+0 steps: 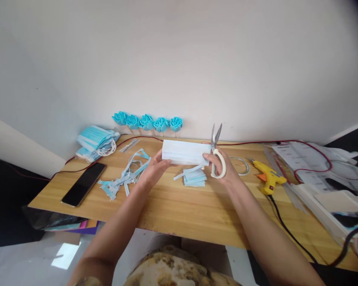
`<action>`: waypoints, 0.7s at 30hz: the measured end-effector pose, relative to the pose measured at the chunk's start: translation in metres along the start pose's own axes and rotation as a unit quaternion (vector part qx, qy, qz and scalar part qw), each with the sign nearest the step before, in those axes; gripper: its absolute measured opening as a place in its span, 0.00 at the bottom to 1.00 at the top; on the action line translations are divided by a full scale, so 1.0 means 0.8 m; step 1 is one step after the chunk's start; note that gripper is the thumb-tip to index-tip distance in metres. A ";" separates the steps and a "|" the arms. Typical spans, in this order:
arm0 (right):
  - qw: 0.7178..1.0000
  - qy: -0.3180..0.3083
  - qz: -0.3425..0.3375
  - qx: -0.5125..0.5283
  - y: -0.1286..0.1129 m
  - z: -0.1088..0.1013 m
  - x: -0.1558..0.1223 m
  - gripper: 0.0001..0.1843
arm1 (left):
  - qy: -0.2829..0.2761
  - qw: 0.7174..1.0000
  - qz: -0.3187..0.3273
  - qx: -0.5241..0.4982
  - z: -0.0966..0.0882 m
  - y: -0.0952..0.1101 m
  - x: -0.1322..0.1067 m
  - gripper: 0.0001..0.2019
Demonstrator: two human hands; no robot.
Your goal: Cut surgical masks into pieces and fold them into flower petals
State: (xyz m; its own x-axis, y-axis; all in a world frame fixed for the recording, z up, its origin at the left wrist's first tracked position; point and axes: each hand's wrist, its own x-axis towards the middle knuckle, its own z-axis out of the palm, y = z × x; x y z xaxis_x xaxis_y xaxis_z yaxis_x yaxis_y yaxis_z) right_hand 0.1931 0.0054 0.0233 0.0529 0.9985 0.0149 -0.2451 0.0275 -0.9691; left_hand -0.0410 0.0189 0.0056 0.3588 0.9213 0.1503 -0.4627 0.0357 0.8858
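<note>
My left hand [154, 169] pinches the left end of a pale blue face mask [185, 152], stretched flat above the wooden table [179, 206]. My right hand [223, 169] grips the mask's right end and also holds white-handled scissors [216, 153], blades slightly apart and pointing up. Under the mask lies a small stack of cut blue mask pieces [194, 177].
A heap of cut strips [123, 178] and a black phone [84, 183] lie at the left, with a pile of masks [96, 142] behind. Several blue rosettes [147, 122] line the wall. A yellow glue gun [267, 176], tape ring [241, 165], papers and cables crowd the right.
</note>
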 end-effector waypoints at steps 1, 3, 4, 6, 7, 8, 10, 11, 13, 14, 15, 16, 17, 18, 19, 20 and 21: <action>1.000 0.006 0.001 0.002 -0.001 0.001 -0.001 0.25 | 0.007 1.000 0.002 0.012 -0.001 -0.001 0.000 0.23; 1.000 0.016 -0.001 0.001 -0.004 0.004 -0.002 0.25 | 0.020 0.999 -0.001 0.026 0.000 -0.001 0.001 0.22; 1.000 0.020 -0.004 -0.003 -0.005 0.005 -0.003 0.25 | 0.025 0.999 -0.005 0.024 0.000 0.000 0.001 0.21; 1.000 0.027 -0.010 -0.010 -0.008 0.007 -0.003 0.26 | 0.030 0.999 -0.013 0.008 0.002 0.002 0.002 0.21; 0.999 0.033 -0.012 -0.012 -0.010 0.008 -0.004 0.27 | 0.031 0.999 -0.016 -0.002 0.002 0.003 0.002 0.22; 0.999 0.039 -0.013 -0.012 -0.011 0.008 -0.004 0.27 | 0.032 0.999 -0.018 -0.009 0.003 0.005 0.002 0.22; 0.999 0.047 -0.011 -0.007 -0.012 0.009 -0.004 0.29 | 0.030 0.999 -0.021 -0.011 0.003 0.007 0.002 0.22; 0.999 0.047 -0.010 -0.003 -0.012 0.009 -0.004 0.30 | 0.030 0.999 -0.023 -0.009 0.003 0.008 0.002 0.22; 0.999 0.046 -0.011 0.005 -0.011 0.008 -0.004 0.31 | 0.027 0.999 -0.025 -0.008 0.003 0.009 0.002 0.22; 0.999 0.044 -0.014 0.007 -0.011 0.008 -0.004 0.31 | 0.025 0.999 -0.026 -0.009 0.003 0.009 0.002 0.21; 0.999 0.044 -0.017 0.006 -0.010 0.008 -0.003 0.31 | 0.023 0.999 -0.025 -0.011 0.002 0.008 0.002 0.21; 0.999 0.045 -0.021 0.001 -0.010 0.008 -0.003 0.31 | 0.020 0.999 -0.024 -0.013 0.002 0.008 0.002 0.21; 0.999 0.046 -0.024 -0.008 -0.010 0.008 -0.003 0.31 | 0.017 0.999 -0.023 -0.015 0.002 0.008 0.002 0.21; 0.998 0.048 -0.025 -0.019 -0.011 0.008 -0.004 0.30 | 0.015 1.000 -0.023 -0.015 0.001 0.007 0.002 0.21; 0.998 0.049 -0.025 -0.030 -0.012 0.008 -0.004 0.30 | 0.013 1.000 -0.023 -0.015 0.001 0.007 0.002 0.21; 0.998 0.050 -0.024 -0.039 -0.014 0.008 -0.005 0.30 | 0.010 1.000 -0.025 -0.014 0.001 0.007 0.002 0.21; 0.998 0.049 -0.022 -0.044 -0.015 0.008 -0.006 0.30 | 0.008 1.000 -0.027 -0.013 0.002 0.007 0.001 0.21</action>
State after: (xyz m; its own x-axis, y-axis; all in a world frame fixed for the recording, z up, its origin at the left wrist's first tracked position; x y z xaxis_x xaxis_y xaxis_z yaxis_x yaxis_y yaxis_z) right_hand 0.1892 0.0010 0.0365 0.1581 0.9867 0.0381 -0.1548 0.0629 -0.9859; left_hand -0.0421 0.0196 0.0112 0.3707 0.9239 0.0945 -0.4632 0.0957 0.8811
